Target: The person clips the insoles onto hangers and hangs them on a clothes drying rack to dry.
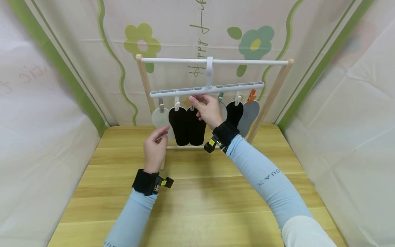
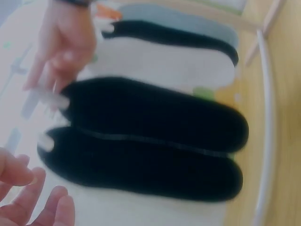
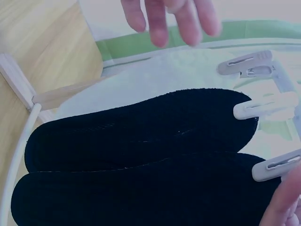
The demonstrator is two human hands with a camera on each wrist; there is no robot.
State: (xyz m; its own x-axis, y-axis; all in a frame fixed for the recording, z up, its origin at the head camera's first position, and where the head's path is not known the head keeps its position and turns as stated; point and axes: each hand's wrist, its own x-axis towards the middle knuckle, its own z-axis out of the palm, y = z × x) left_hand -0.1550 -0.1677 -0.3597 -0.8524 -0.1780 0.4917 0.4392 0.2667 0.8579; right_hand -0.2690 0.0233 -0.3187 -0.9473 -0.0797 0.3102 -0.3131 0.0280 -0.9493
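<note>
A white clip hanger (image 1: pixel 179 92) hangs from a rail, with several insoles clipped along it. My right hand (image 1: pixel 210 110) is just below the bar and pinches the white clip (image 3: pixel 276 167) at the top of a black insole (image 1: pixel 196 132). Beside it hangs another black insole (image 1: pixel 178 127) from its own white clip (image 1: pixel 177 104). My left hand (image 1: pixel 155 149) is raised in front of a white insole (image 1: pixel 158 118) at the left end, its fingers loosely bent and holding nothing. In the left wrist view, the left fingers (image 2: pixel 35 200) are apart from the black insoles.
The white rail (image 1: pixel 172 60) runs between wooden posts (image 1: pixel 274 92) above a wooden table (image 1: pixel 197 206). To the right hang a black insole (image 1: pixel 235 113) and a grey insole (image 1: pixel 249 118) with an orange clip (image 1: pixel 251 96). Printed fabric (image 1: pixel 92 20) encloses the back and sides.
</note>
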